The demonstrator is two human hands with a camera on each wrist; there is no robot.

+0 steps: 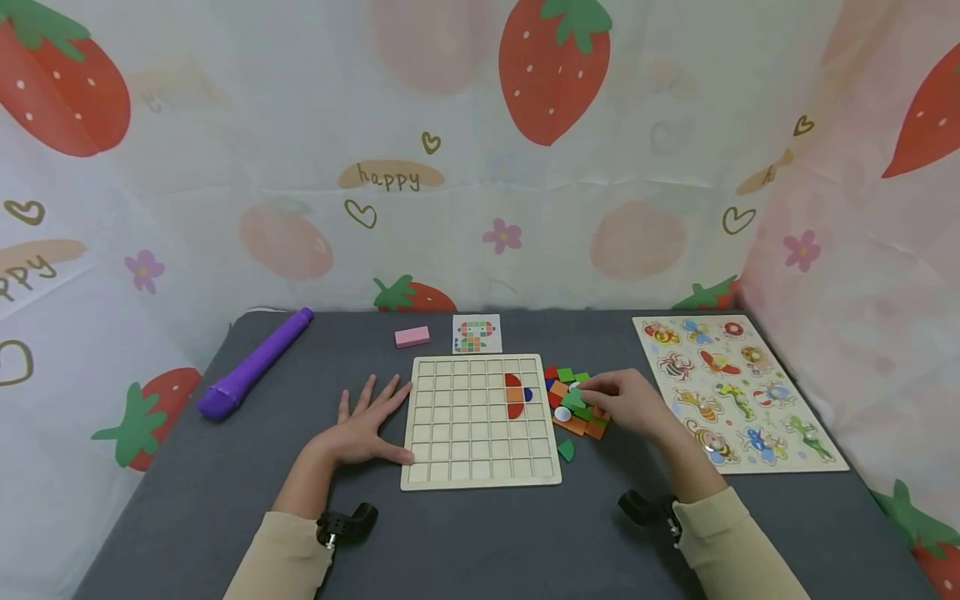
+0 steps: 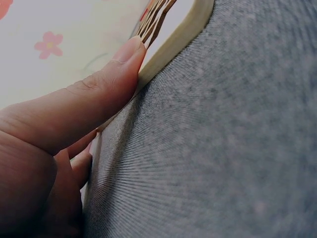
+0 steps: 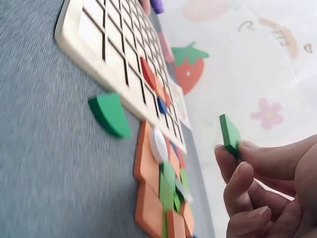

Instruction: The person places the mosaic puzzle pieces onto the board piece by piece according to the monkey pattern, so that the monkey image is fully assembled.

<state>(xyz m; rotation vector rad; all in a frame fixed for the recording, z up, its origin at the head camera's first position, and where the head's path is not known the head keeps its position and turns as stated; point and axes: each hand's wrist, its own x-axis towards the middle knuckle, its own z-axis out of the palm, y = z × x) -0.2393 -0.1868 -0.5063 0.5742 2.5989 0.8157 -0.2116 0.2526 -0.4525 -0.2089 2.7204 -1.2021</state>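
Note:
A pale wooden grid board (image 1: 457, 446) lies flat, with two red pieces, an orange square (image 1: 513, 395) and a blue piece (image 1: 528, 395) set in its upper right. My left hand (image 1: 362, 431) rests at the board's left side, fingers spread, its thumb (image 2: 106, 84) touching the edge. Thumb and finger of my right hand (image 1: 630, 404) pinch a green block (image 3: 229, 133), held above a pile of coloured pieces (image 1: 572, 425) beside the board's right edge. Orange, green, white, red and blue pieces overlap there. One green quarter-round piece (image 3: 110, 115) lies apart, nearer me.
Behind the board are a small card with a coloured pattern (image 1: 477, 334) and a pink block (image 1: 412, 337). A purple tube-shaped thing (image 1: 255, 367) lies at the left. At the right sits a board of insect pictures (image 1: 738, 392). A strawberry-print cloth (image 1: 465, 250) hangs behind.

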